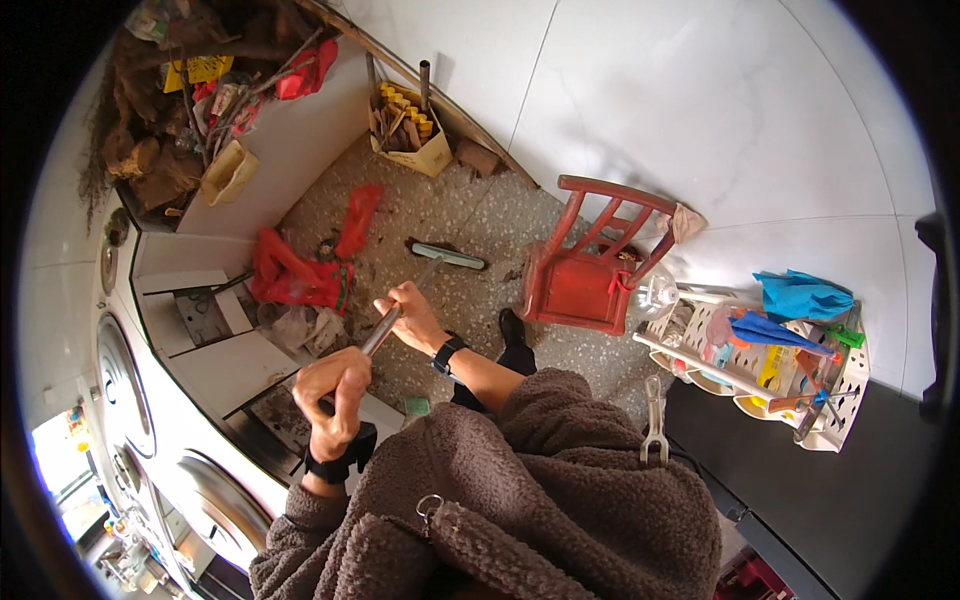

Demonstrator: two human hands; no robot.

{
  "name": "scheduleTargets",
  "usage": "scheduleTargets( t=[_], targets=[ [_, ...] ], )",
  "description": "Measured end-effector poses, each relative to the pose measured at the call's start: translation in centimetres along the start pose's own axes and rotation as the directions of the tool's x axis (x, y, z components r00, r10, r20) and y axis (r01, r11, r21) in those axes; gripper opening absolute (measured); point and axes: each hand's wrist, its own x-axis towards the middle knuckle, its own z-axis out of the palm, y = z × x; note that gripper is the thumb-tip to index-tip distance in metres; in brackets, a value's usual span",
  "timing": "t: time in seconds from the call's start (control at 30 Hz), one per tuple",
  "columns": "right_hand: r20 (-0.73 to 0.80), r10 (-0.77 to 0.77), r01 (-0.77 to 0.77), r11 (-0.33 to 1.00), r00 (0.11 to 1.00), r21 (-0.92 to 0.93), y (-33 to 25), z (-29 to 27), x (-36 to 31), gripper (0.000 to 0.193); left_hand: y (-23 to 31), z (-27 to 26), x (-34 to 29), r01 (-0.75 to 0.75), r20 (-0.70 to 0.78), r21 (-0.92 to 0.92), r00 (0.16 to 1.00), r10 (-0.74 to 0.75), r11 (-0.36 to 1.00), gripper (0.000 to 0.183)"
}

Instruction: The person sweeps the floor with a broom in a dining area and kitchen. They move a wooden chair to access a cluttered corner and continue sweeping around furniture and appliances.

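Both my hands grip the metal handle of a broom (pixel 384 329). My left hand (pixel 334 388) is wrapped round its upper end, close to my body. Further down the shaft my right hand (pixel 409 314) is closed round it, with the thumb side toward the broom head. The long, narrow, pale green broom head (pixel 449 256) rests on the speckled floor (pixel 440 210), dark bristles showing along its edge. Some dark dirt lies around the head. To its right stands a small red wooden chair (pixel 585 285); red plastic bags (pixel 290 272) lie to its left.
A carton of sticks and yellow pieces (pixel 425 155) stands by the far wall. Firewood (pixel 165 140) is piled at the far left. Along the left runs a stove counter with round metal lids (pixel 215 505). A white rack with cloths (pixel 745 370) is at the right.
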Motion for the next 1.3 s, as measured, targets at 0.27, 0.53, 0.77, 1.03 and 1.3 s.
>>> scheduleTargets(
  t=[0.27, 0.53, 0.77, 1.03, 1.3],
  targets=[
    [0.265, -0.331, 0.388, 0.899, 0.906, -0.204, -4.0, -3.8, -0.4, 0.026, 1.8, -0.8, -1.7, -0.150, -0.171, -0.082, 0.976, 0.134, 0.985, 0.040],
    [-0.085, -0.157, 0.109, 0.906, 0.984, -0.410, -2.6, -5.2, -1.0, 0.030, -0.2, -0.1, -0.5, -0.043, -0.042, -0.080, 0.998, 0.040, 0.996, 0.033],
    [-0.028, -0.166, 0.141, 0.904, 0.986, -0.405, 0.0, -5.2, -1.4, 0.030, -1.6, 0.9, -0.7, 0.040, -0.050, -0.158, 0.998, -0.048, 0.987, 0.038],
    [0.288, -0.211, 0.308, 0.884, 0.934, -0.352, -3.3, -3.6, 1.9, 0.034, -1.0, -3.6, 0.2, -0.095, -0.415, -0.136, 0.909, 0.031, 0.986, 0.040],
    [-0.080, -0.349, 0.265, 0.824, 0.934, -0.501, -8.2, -20.1, 6.3, 0.038, -5.6, -7.3, 4.0, 0.039, -0.674, 0.082, 0.738, 0.027, 0.996, 0.044]
  ],
)
